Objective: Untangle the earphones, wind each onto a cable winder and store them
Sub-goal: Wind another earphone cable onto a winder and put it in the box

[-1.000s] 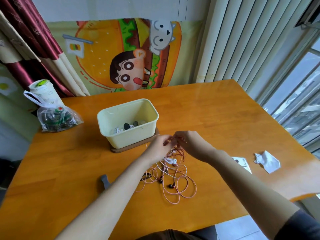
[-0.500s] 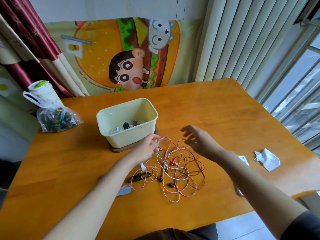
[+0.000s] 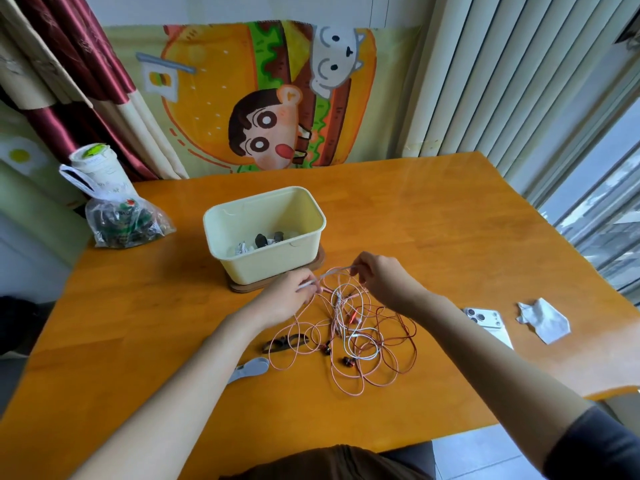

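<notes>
The right hand (image 3: 381,278) has come back to the cords and is now pinching a white cord (image 3: 334,270) just in front of the cream box (image 3: 242,261). The left hand (image 3: 287,299) is pinching the same cord, so it is stretching between them. The rest of the earphones (image 3: 349,344) are lying in a loopy heap, nearer the person than the box. A grey cable winder (image 3: 251,368) is waiting further in front of the box. Pulling too hard could be tightening the knots, because many loops are crossing.

Orange wooden table (image 3: 450,216); cartoon burger cloth (image 3: 263,95) behind; daylit window (image 3: 602,188) right.
</notes>
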`<state>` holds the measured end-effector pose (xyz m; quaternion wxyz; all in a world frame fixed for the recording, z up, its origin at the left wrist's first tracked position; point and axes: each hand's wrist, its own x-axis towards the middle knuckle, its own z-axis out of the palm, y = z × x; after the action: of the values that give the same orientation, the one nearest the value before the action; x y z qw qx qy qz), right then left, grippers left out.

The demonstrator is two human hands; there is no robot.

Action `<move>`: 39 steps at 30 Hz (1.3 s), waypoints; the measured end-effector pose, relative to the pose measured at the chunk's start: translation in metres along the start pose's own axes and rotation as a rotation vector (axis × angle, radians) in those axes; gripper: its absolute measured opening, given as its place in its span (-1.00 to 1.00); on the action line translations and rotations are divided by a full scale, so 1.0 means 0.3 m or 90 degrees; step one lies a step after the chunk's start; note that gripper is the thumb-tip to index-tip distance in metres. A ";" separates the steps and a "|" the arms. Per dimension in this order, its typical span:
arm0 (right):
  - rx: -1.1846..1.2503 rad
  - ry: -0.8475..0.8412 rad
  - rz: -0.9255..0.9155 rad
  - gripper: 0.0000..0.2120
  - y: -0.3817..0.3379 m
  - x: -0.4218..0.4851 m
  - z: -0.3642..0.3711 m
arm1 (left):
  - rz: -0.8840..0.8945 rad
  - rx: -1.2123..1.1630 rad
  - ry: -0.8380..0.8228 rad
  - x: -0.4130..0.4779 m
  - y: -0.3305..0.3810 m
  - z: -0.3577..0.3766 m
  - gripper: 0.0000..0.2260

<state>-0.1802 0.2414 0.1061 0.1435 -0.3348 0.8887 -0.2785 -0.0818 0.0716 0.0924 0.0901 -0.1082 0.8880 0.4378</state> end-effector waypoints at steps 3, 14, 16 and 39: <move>-0.026 -0.128 0.024 -0.78 -0.002 -0.003 0.027 | -0.020 0.020 -0.023 -0.022 -0.057 0.005 -0.79; 0.025 -0.226 -0.053 -0.78 -0.090 -0.003 0.232 | -0.073 -0.010 -0.002 -0.053 -0.165 0.039 -0.84; 0.023 -0.233 -0.045 -0.76 -0.082 -0.002 0.238 | -0.091 0.029 0.051 -0.067 -0.229 0.030 -0.72; 0.066 -0.035 0.032 -0.77 -0.070 0.073 0.179 | -0.165 -0.538 0.148 -0.081 -0.284 0.037 -0.77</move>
<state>-0.1618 0.1922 0.0738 0.1922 -0.3122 0.8767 -0.3114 -0.0346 0.0328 0.0273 -0.0081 -0.2941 0.6150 0.7316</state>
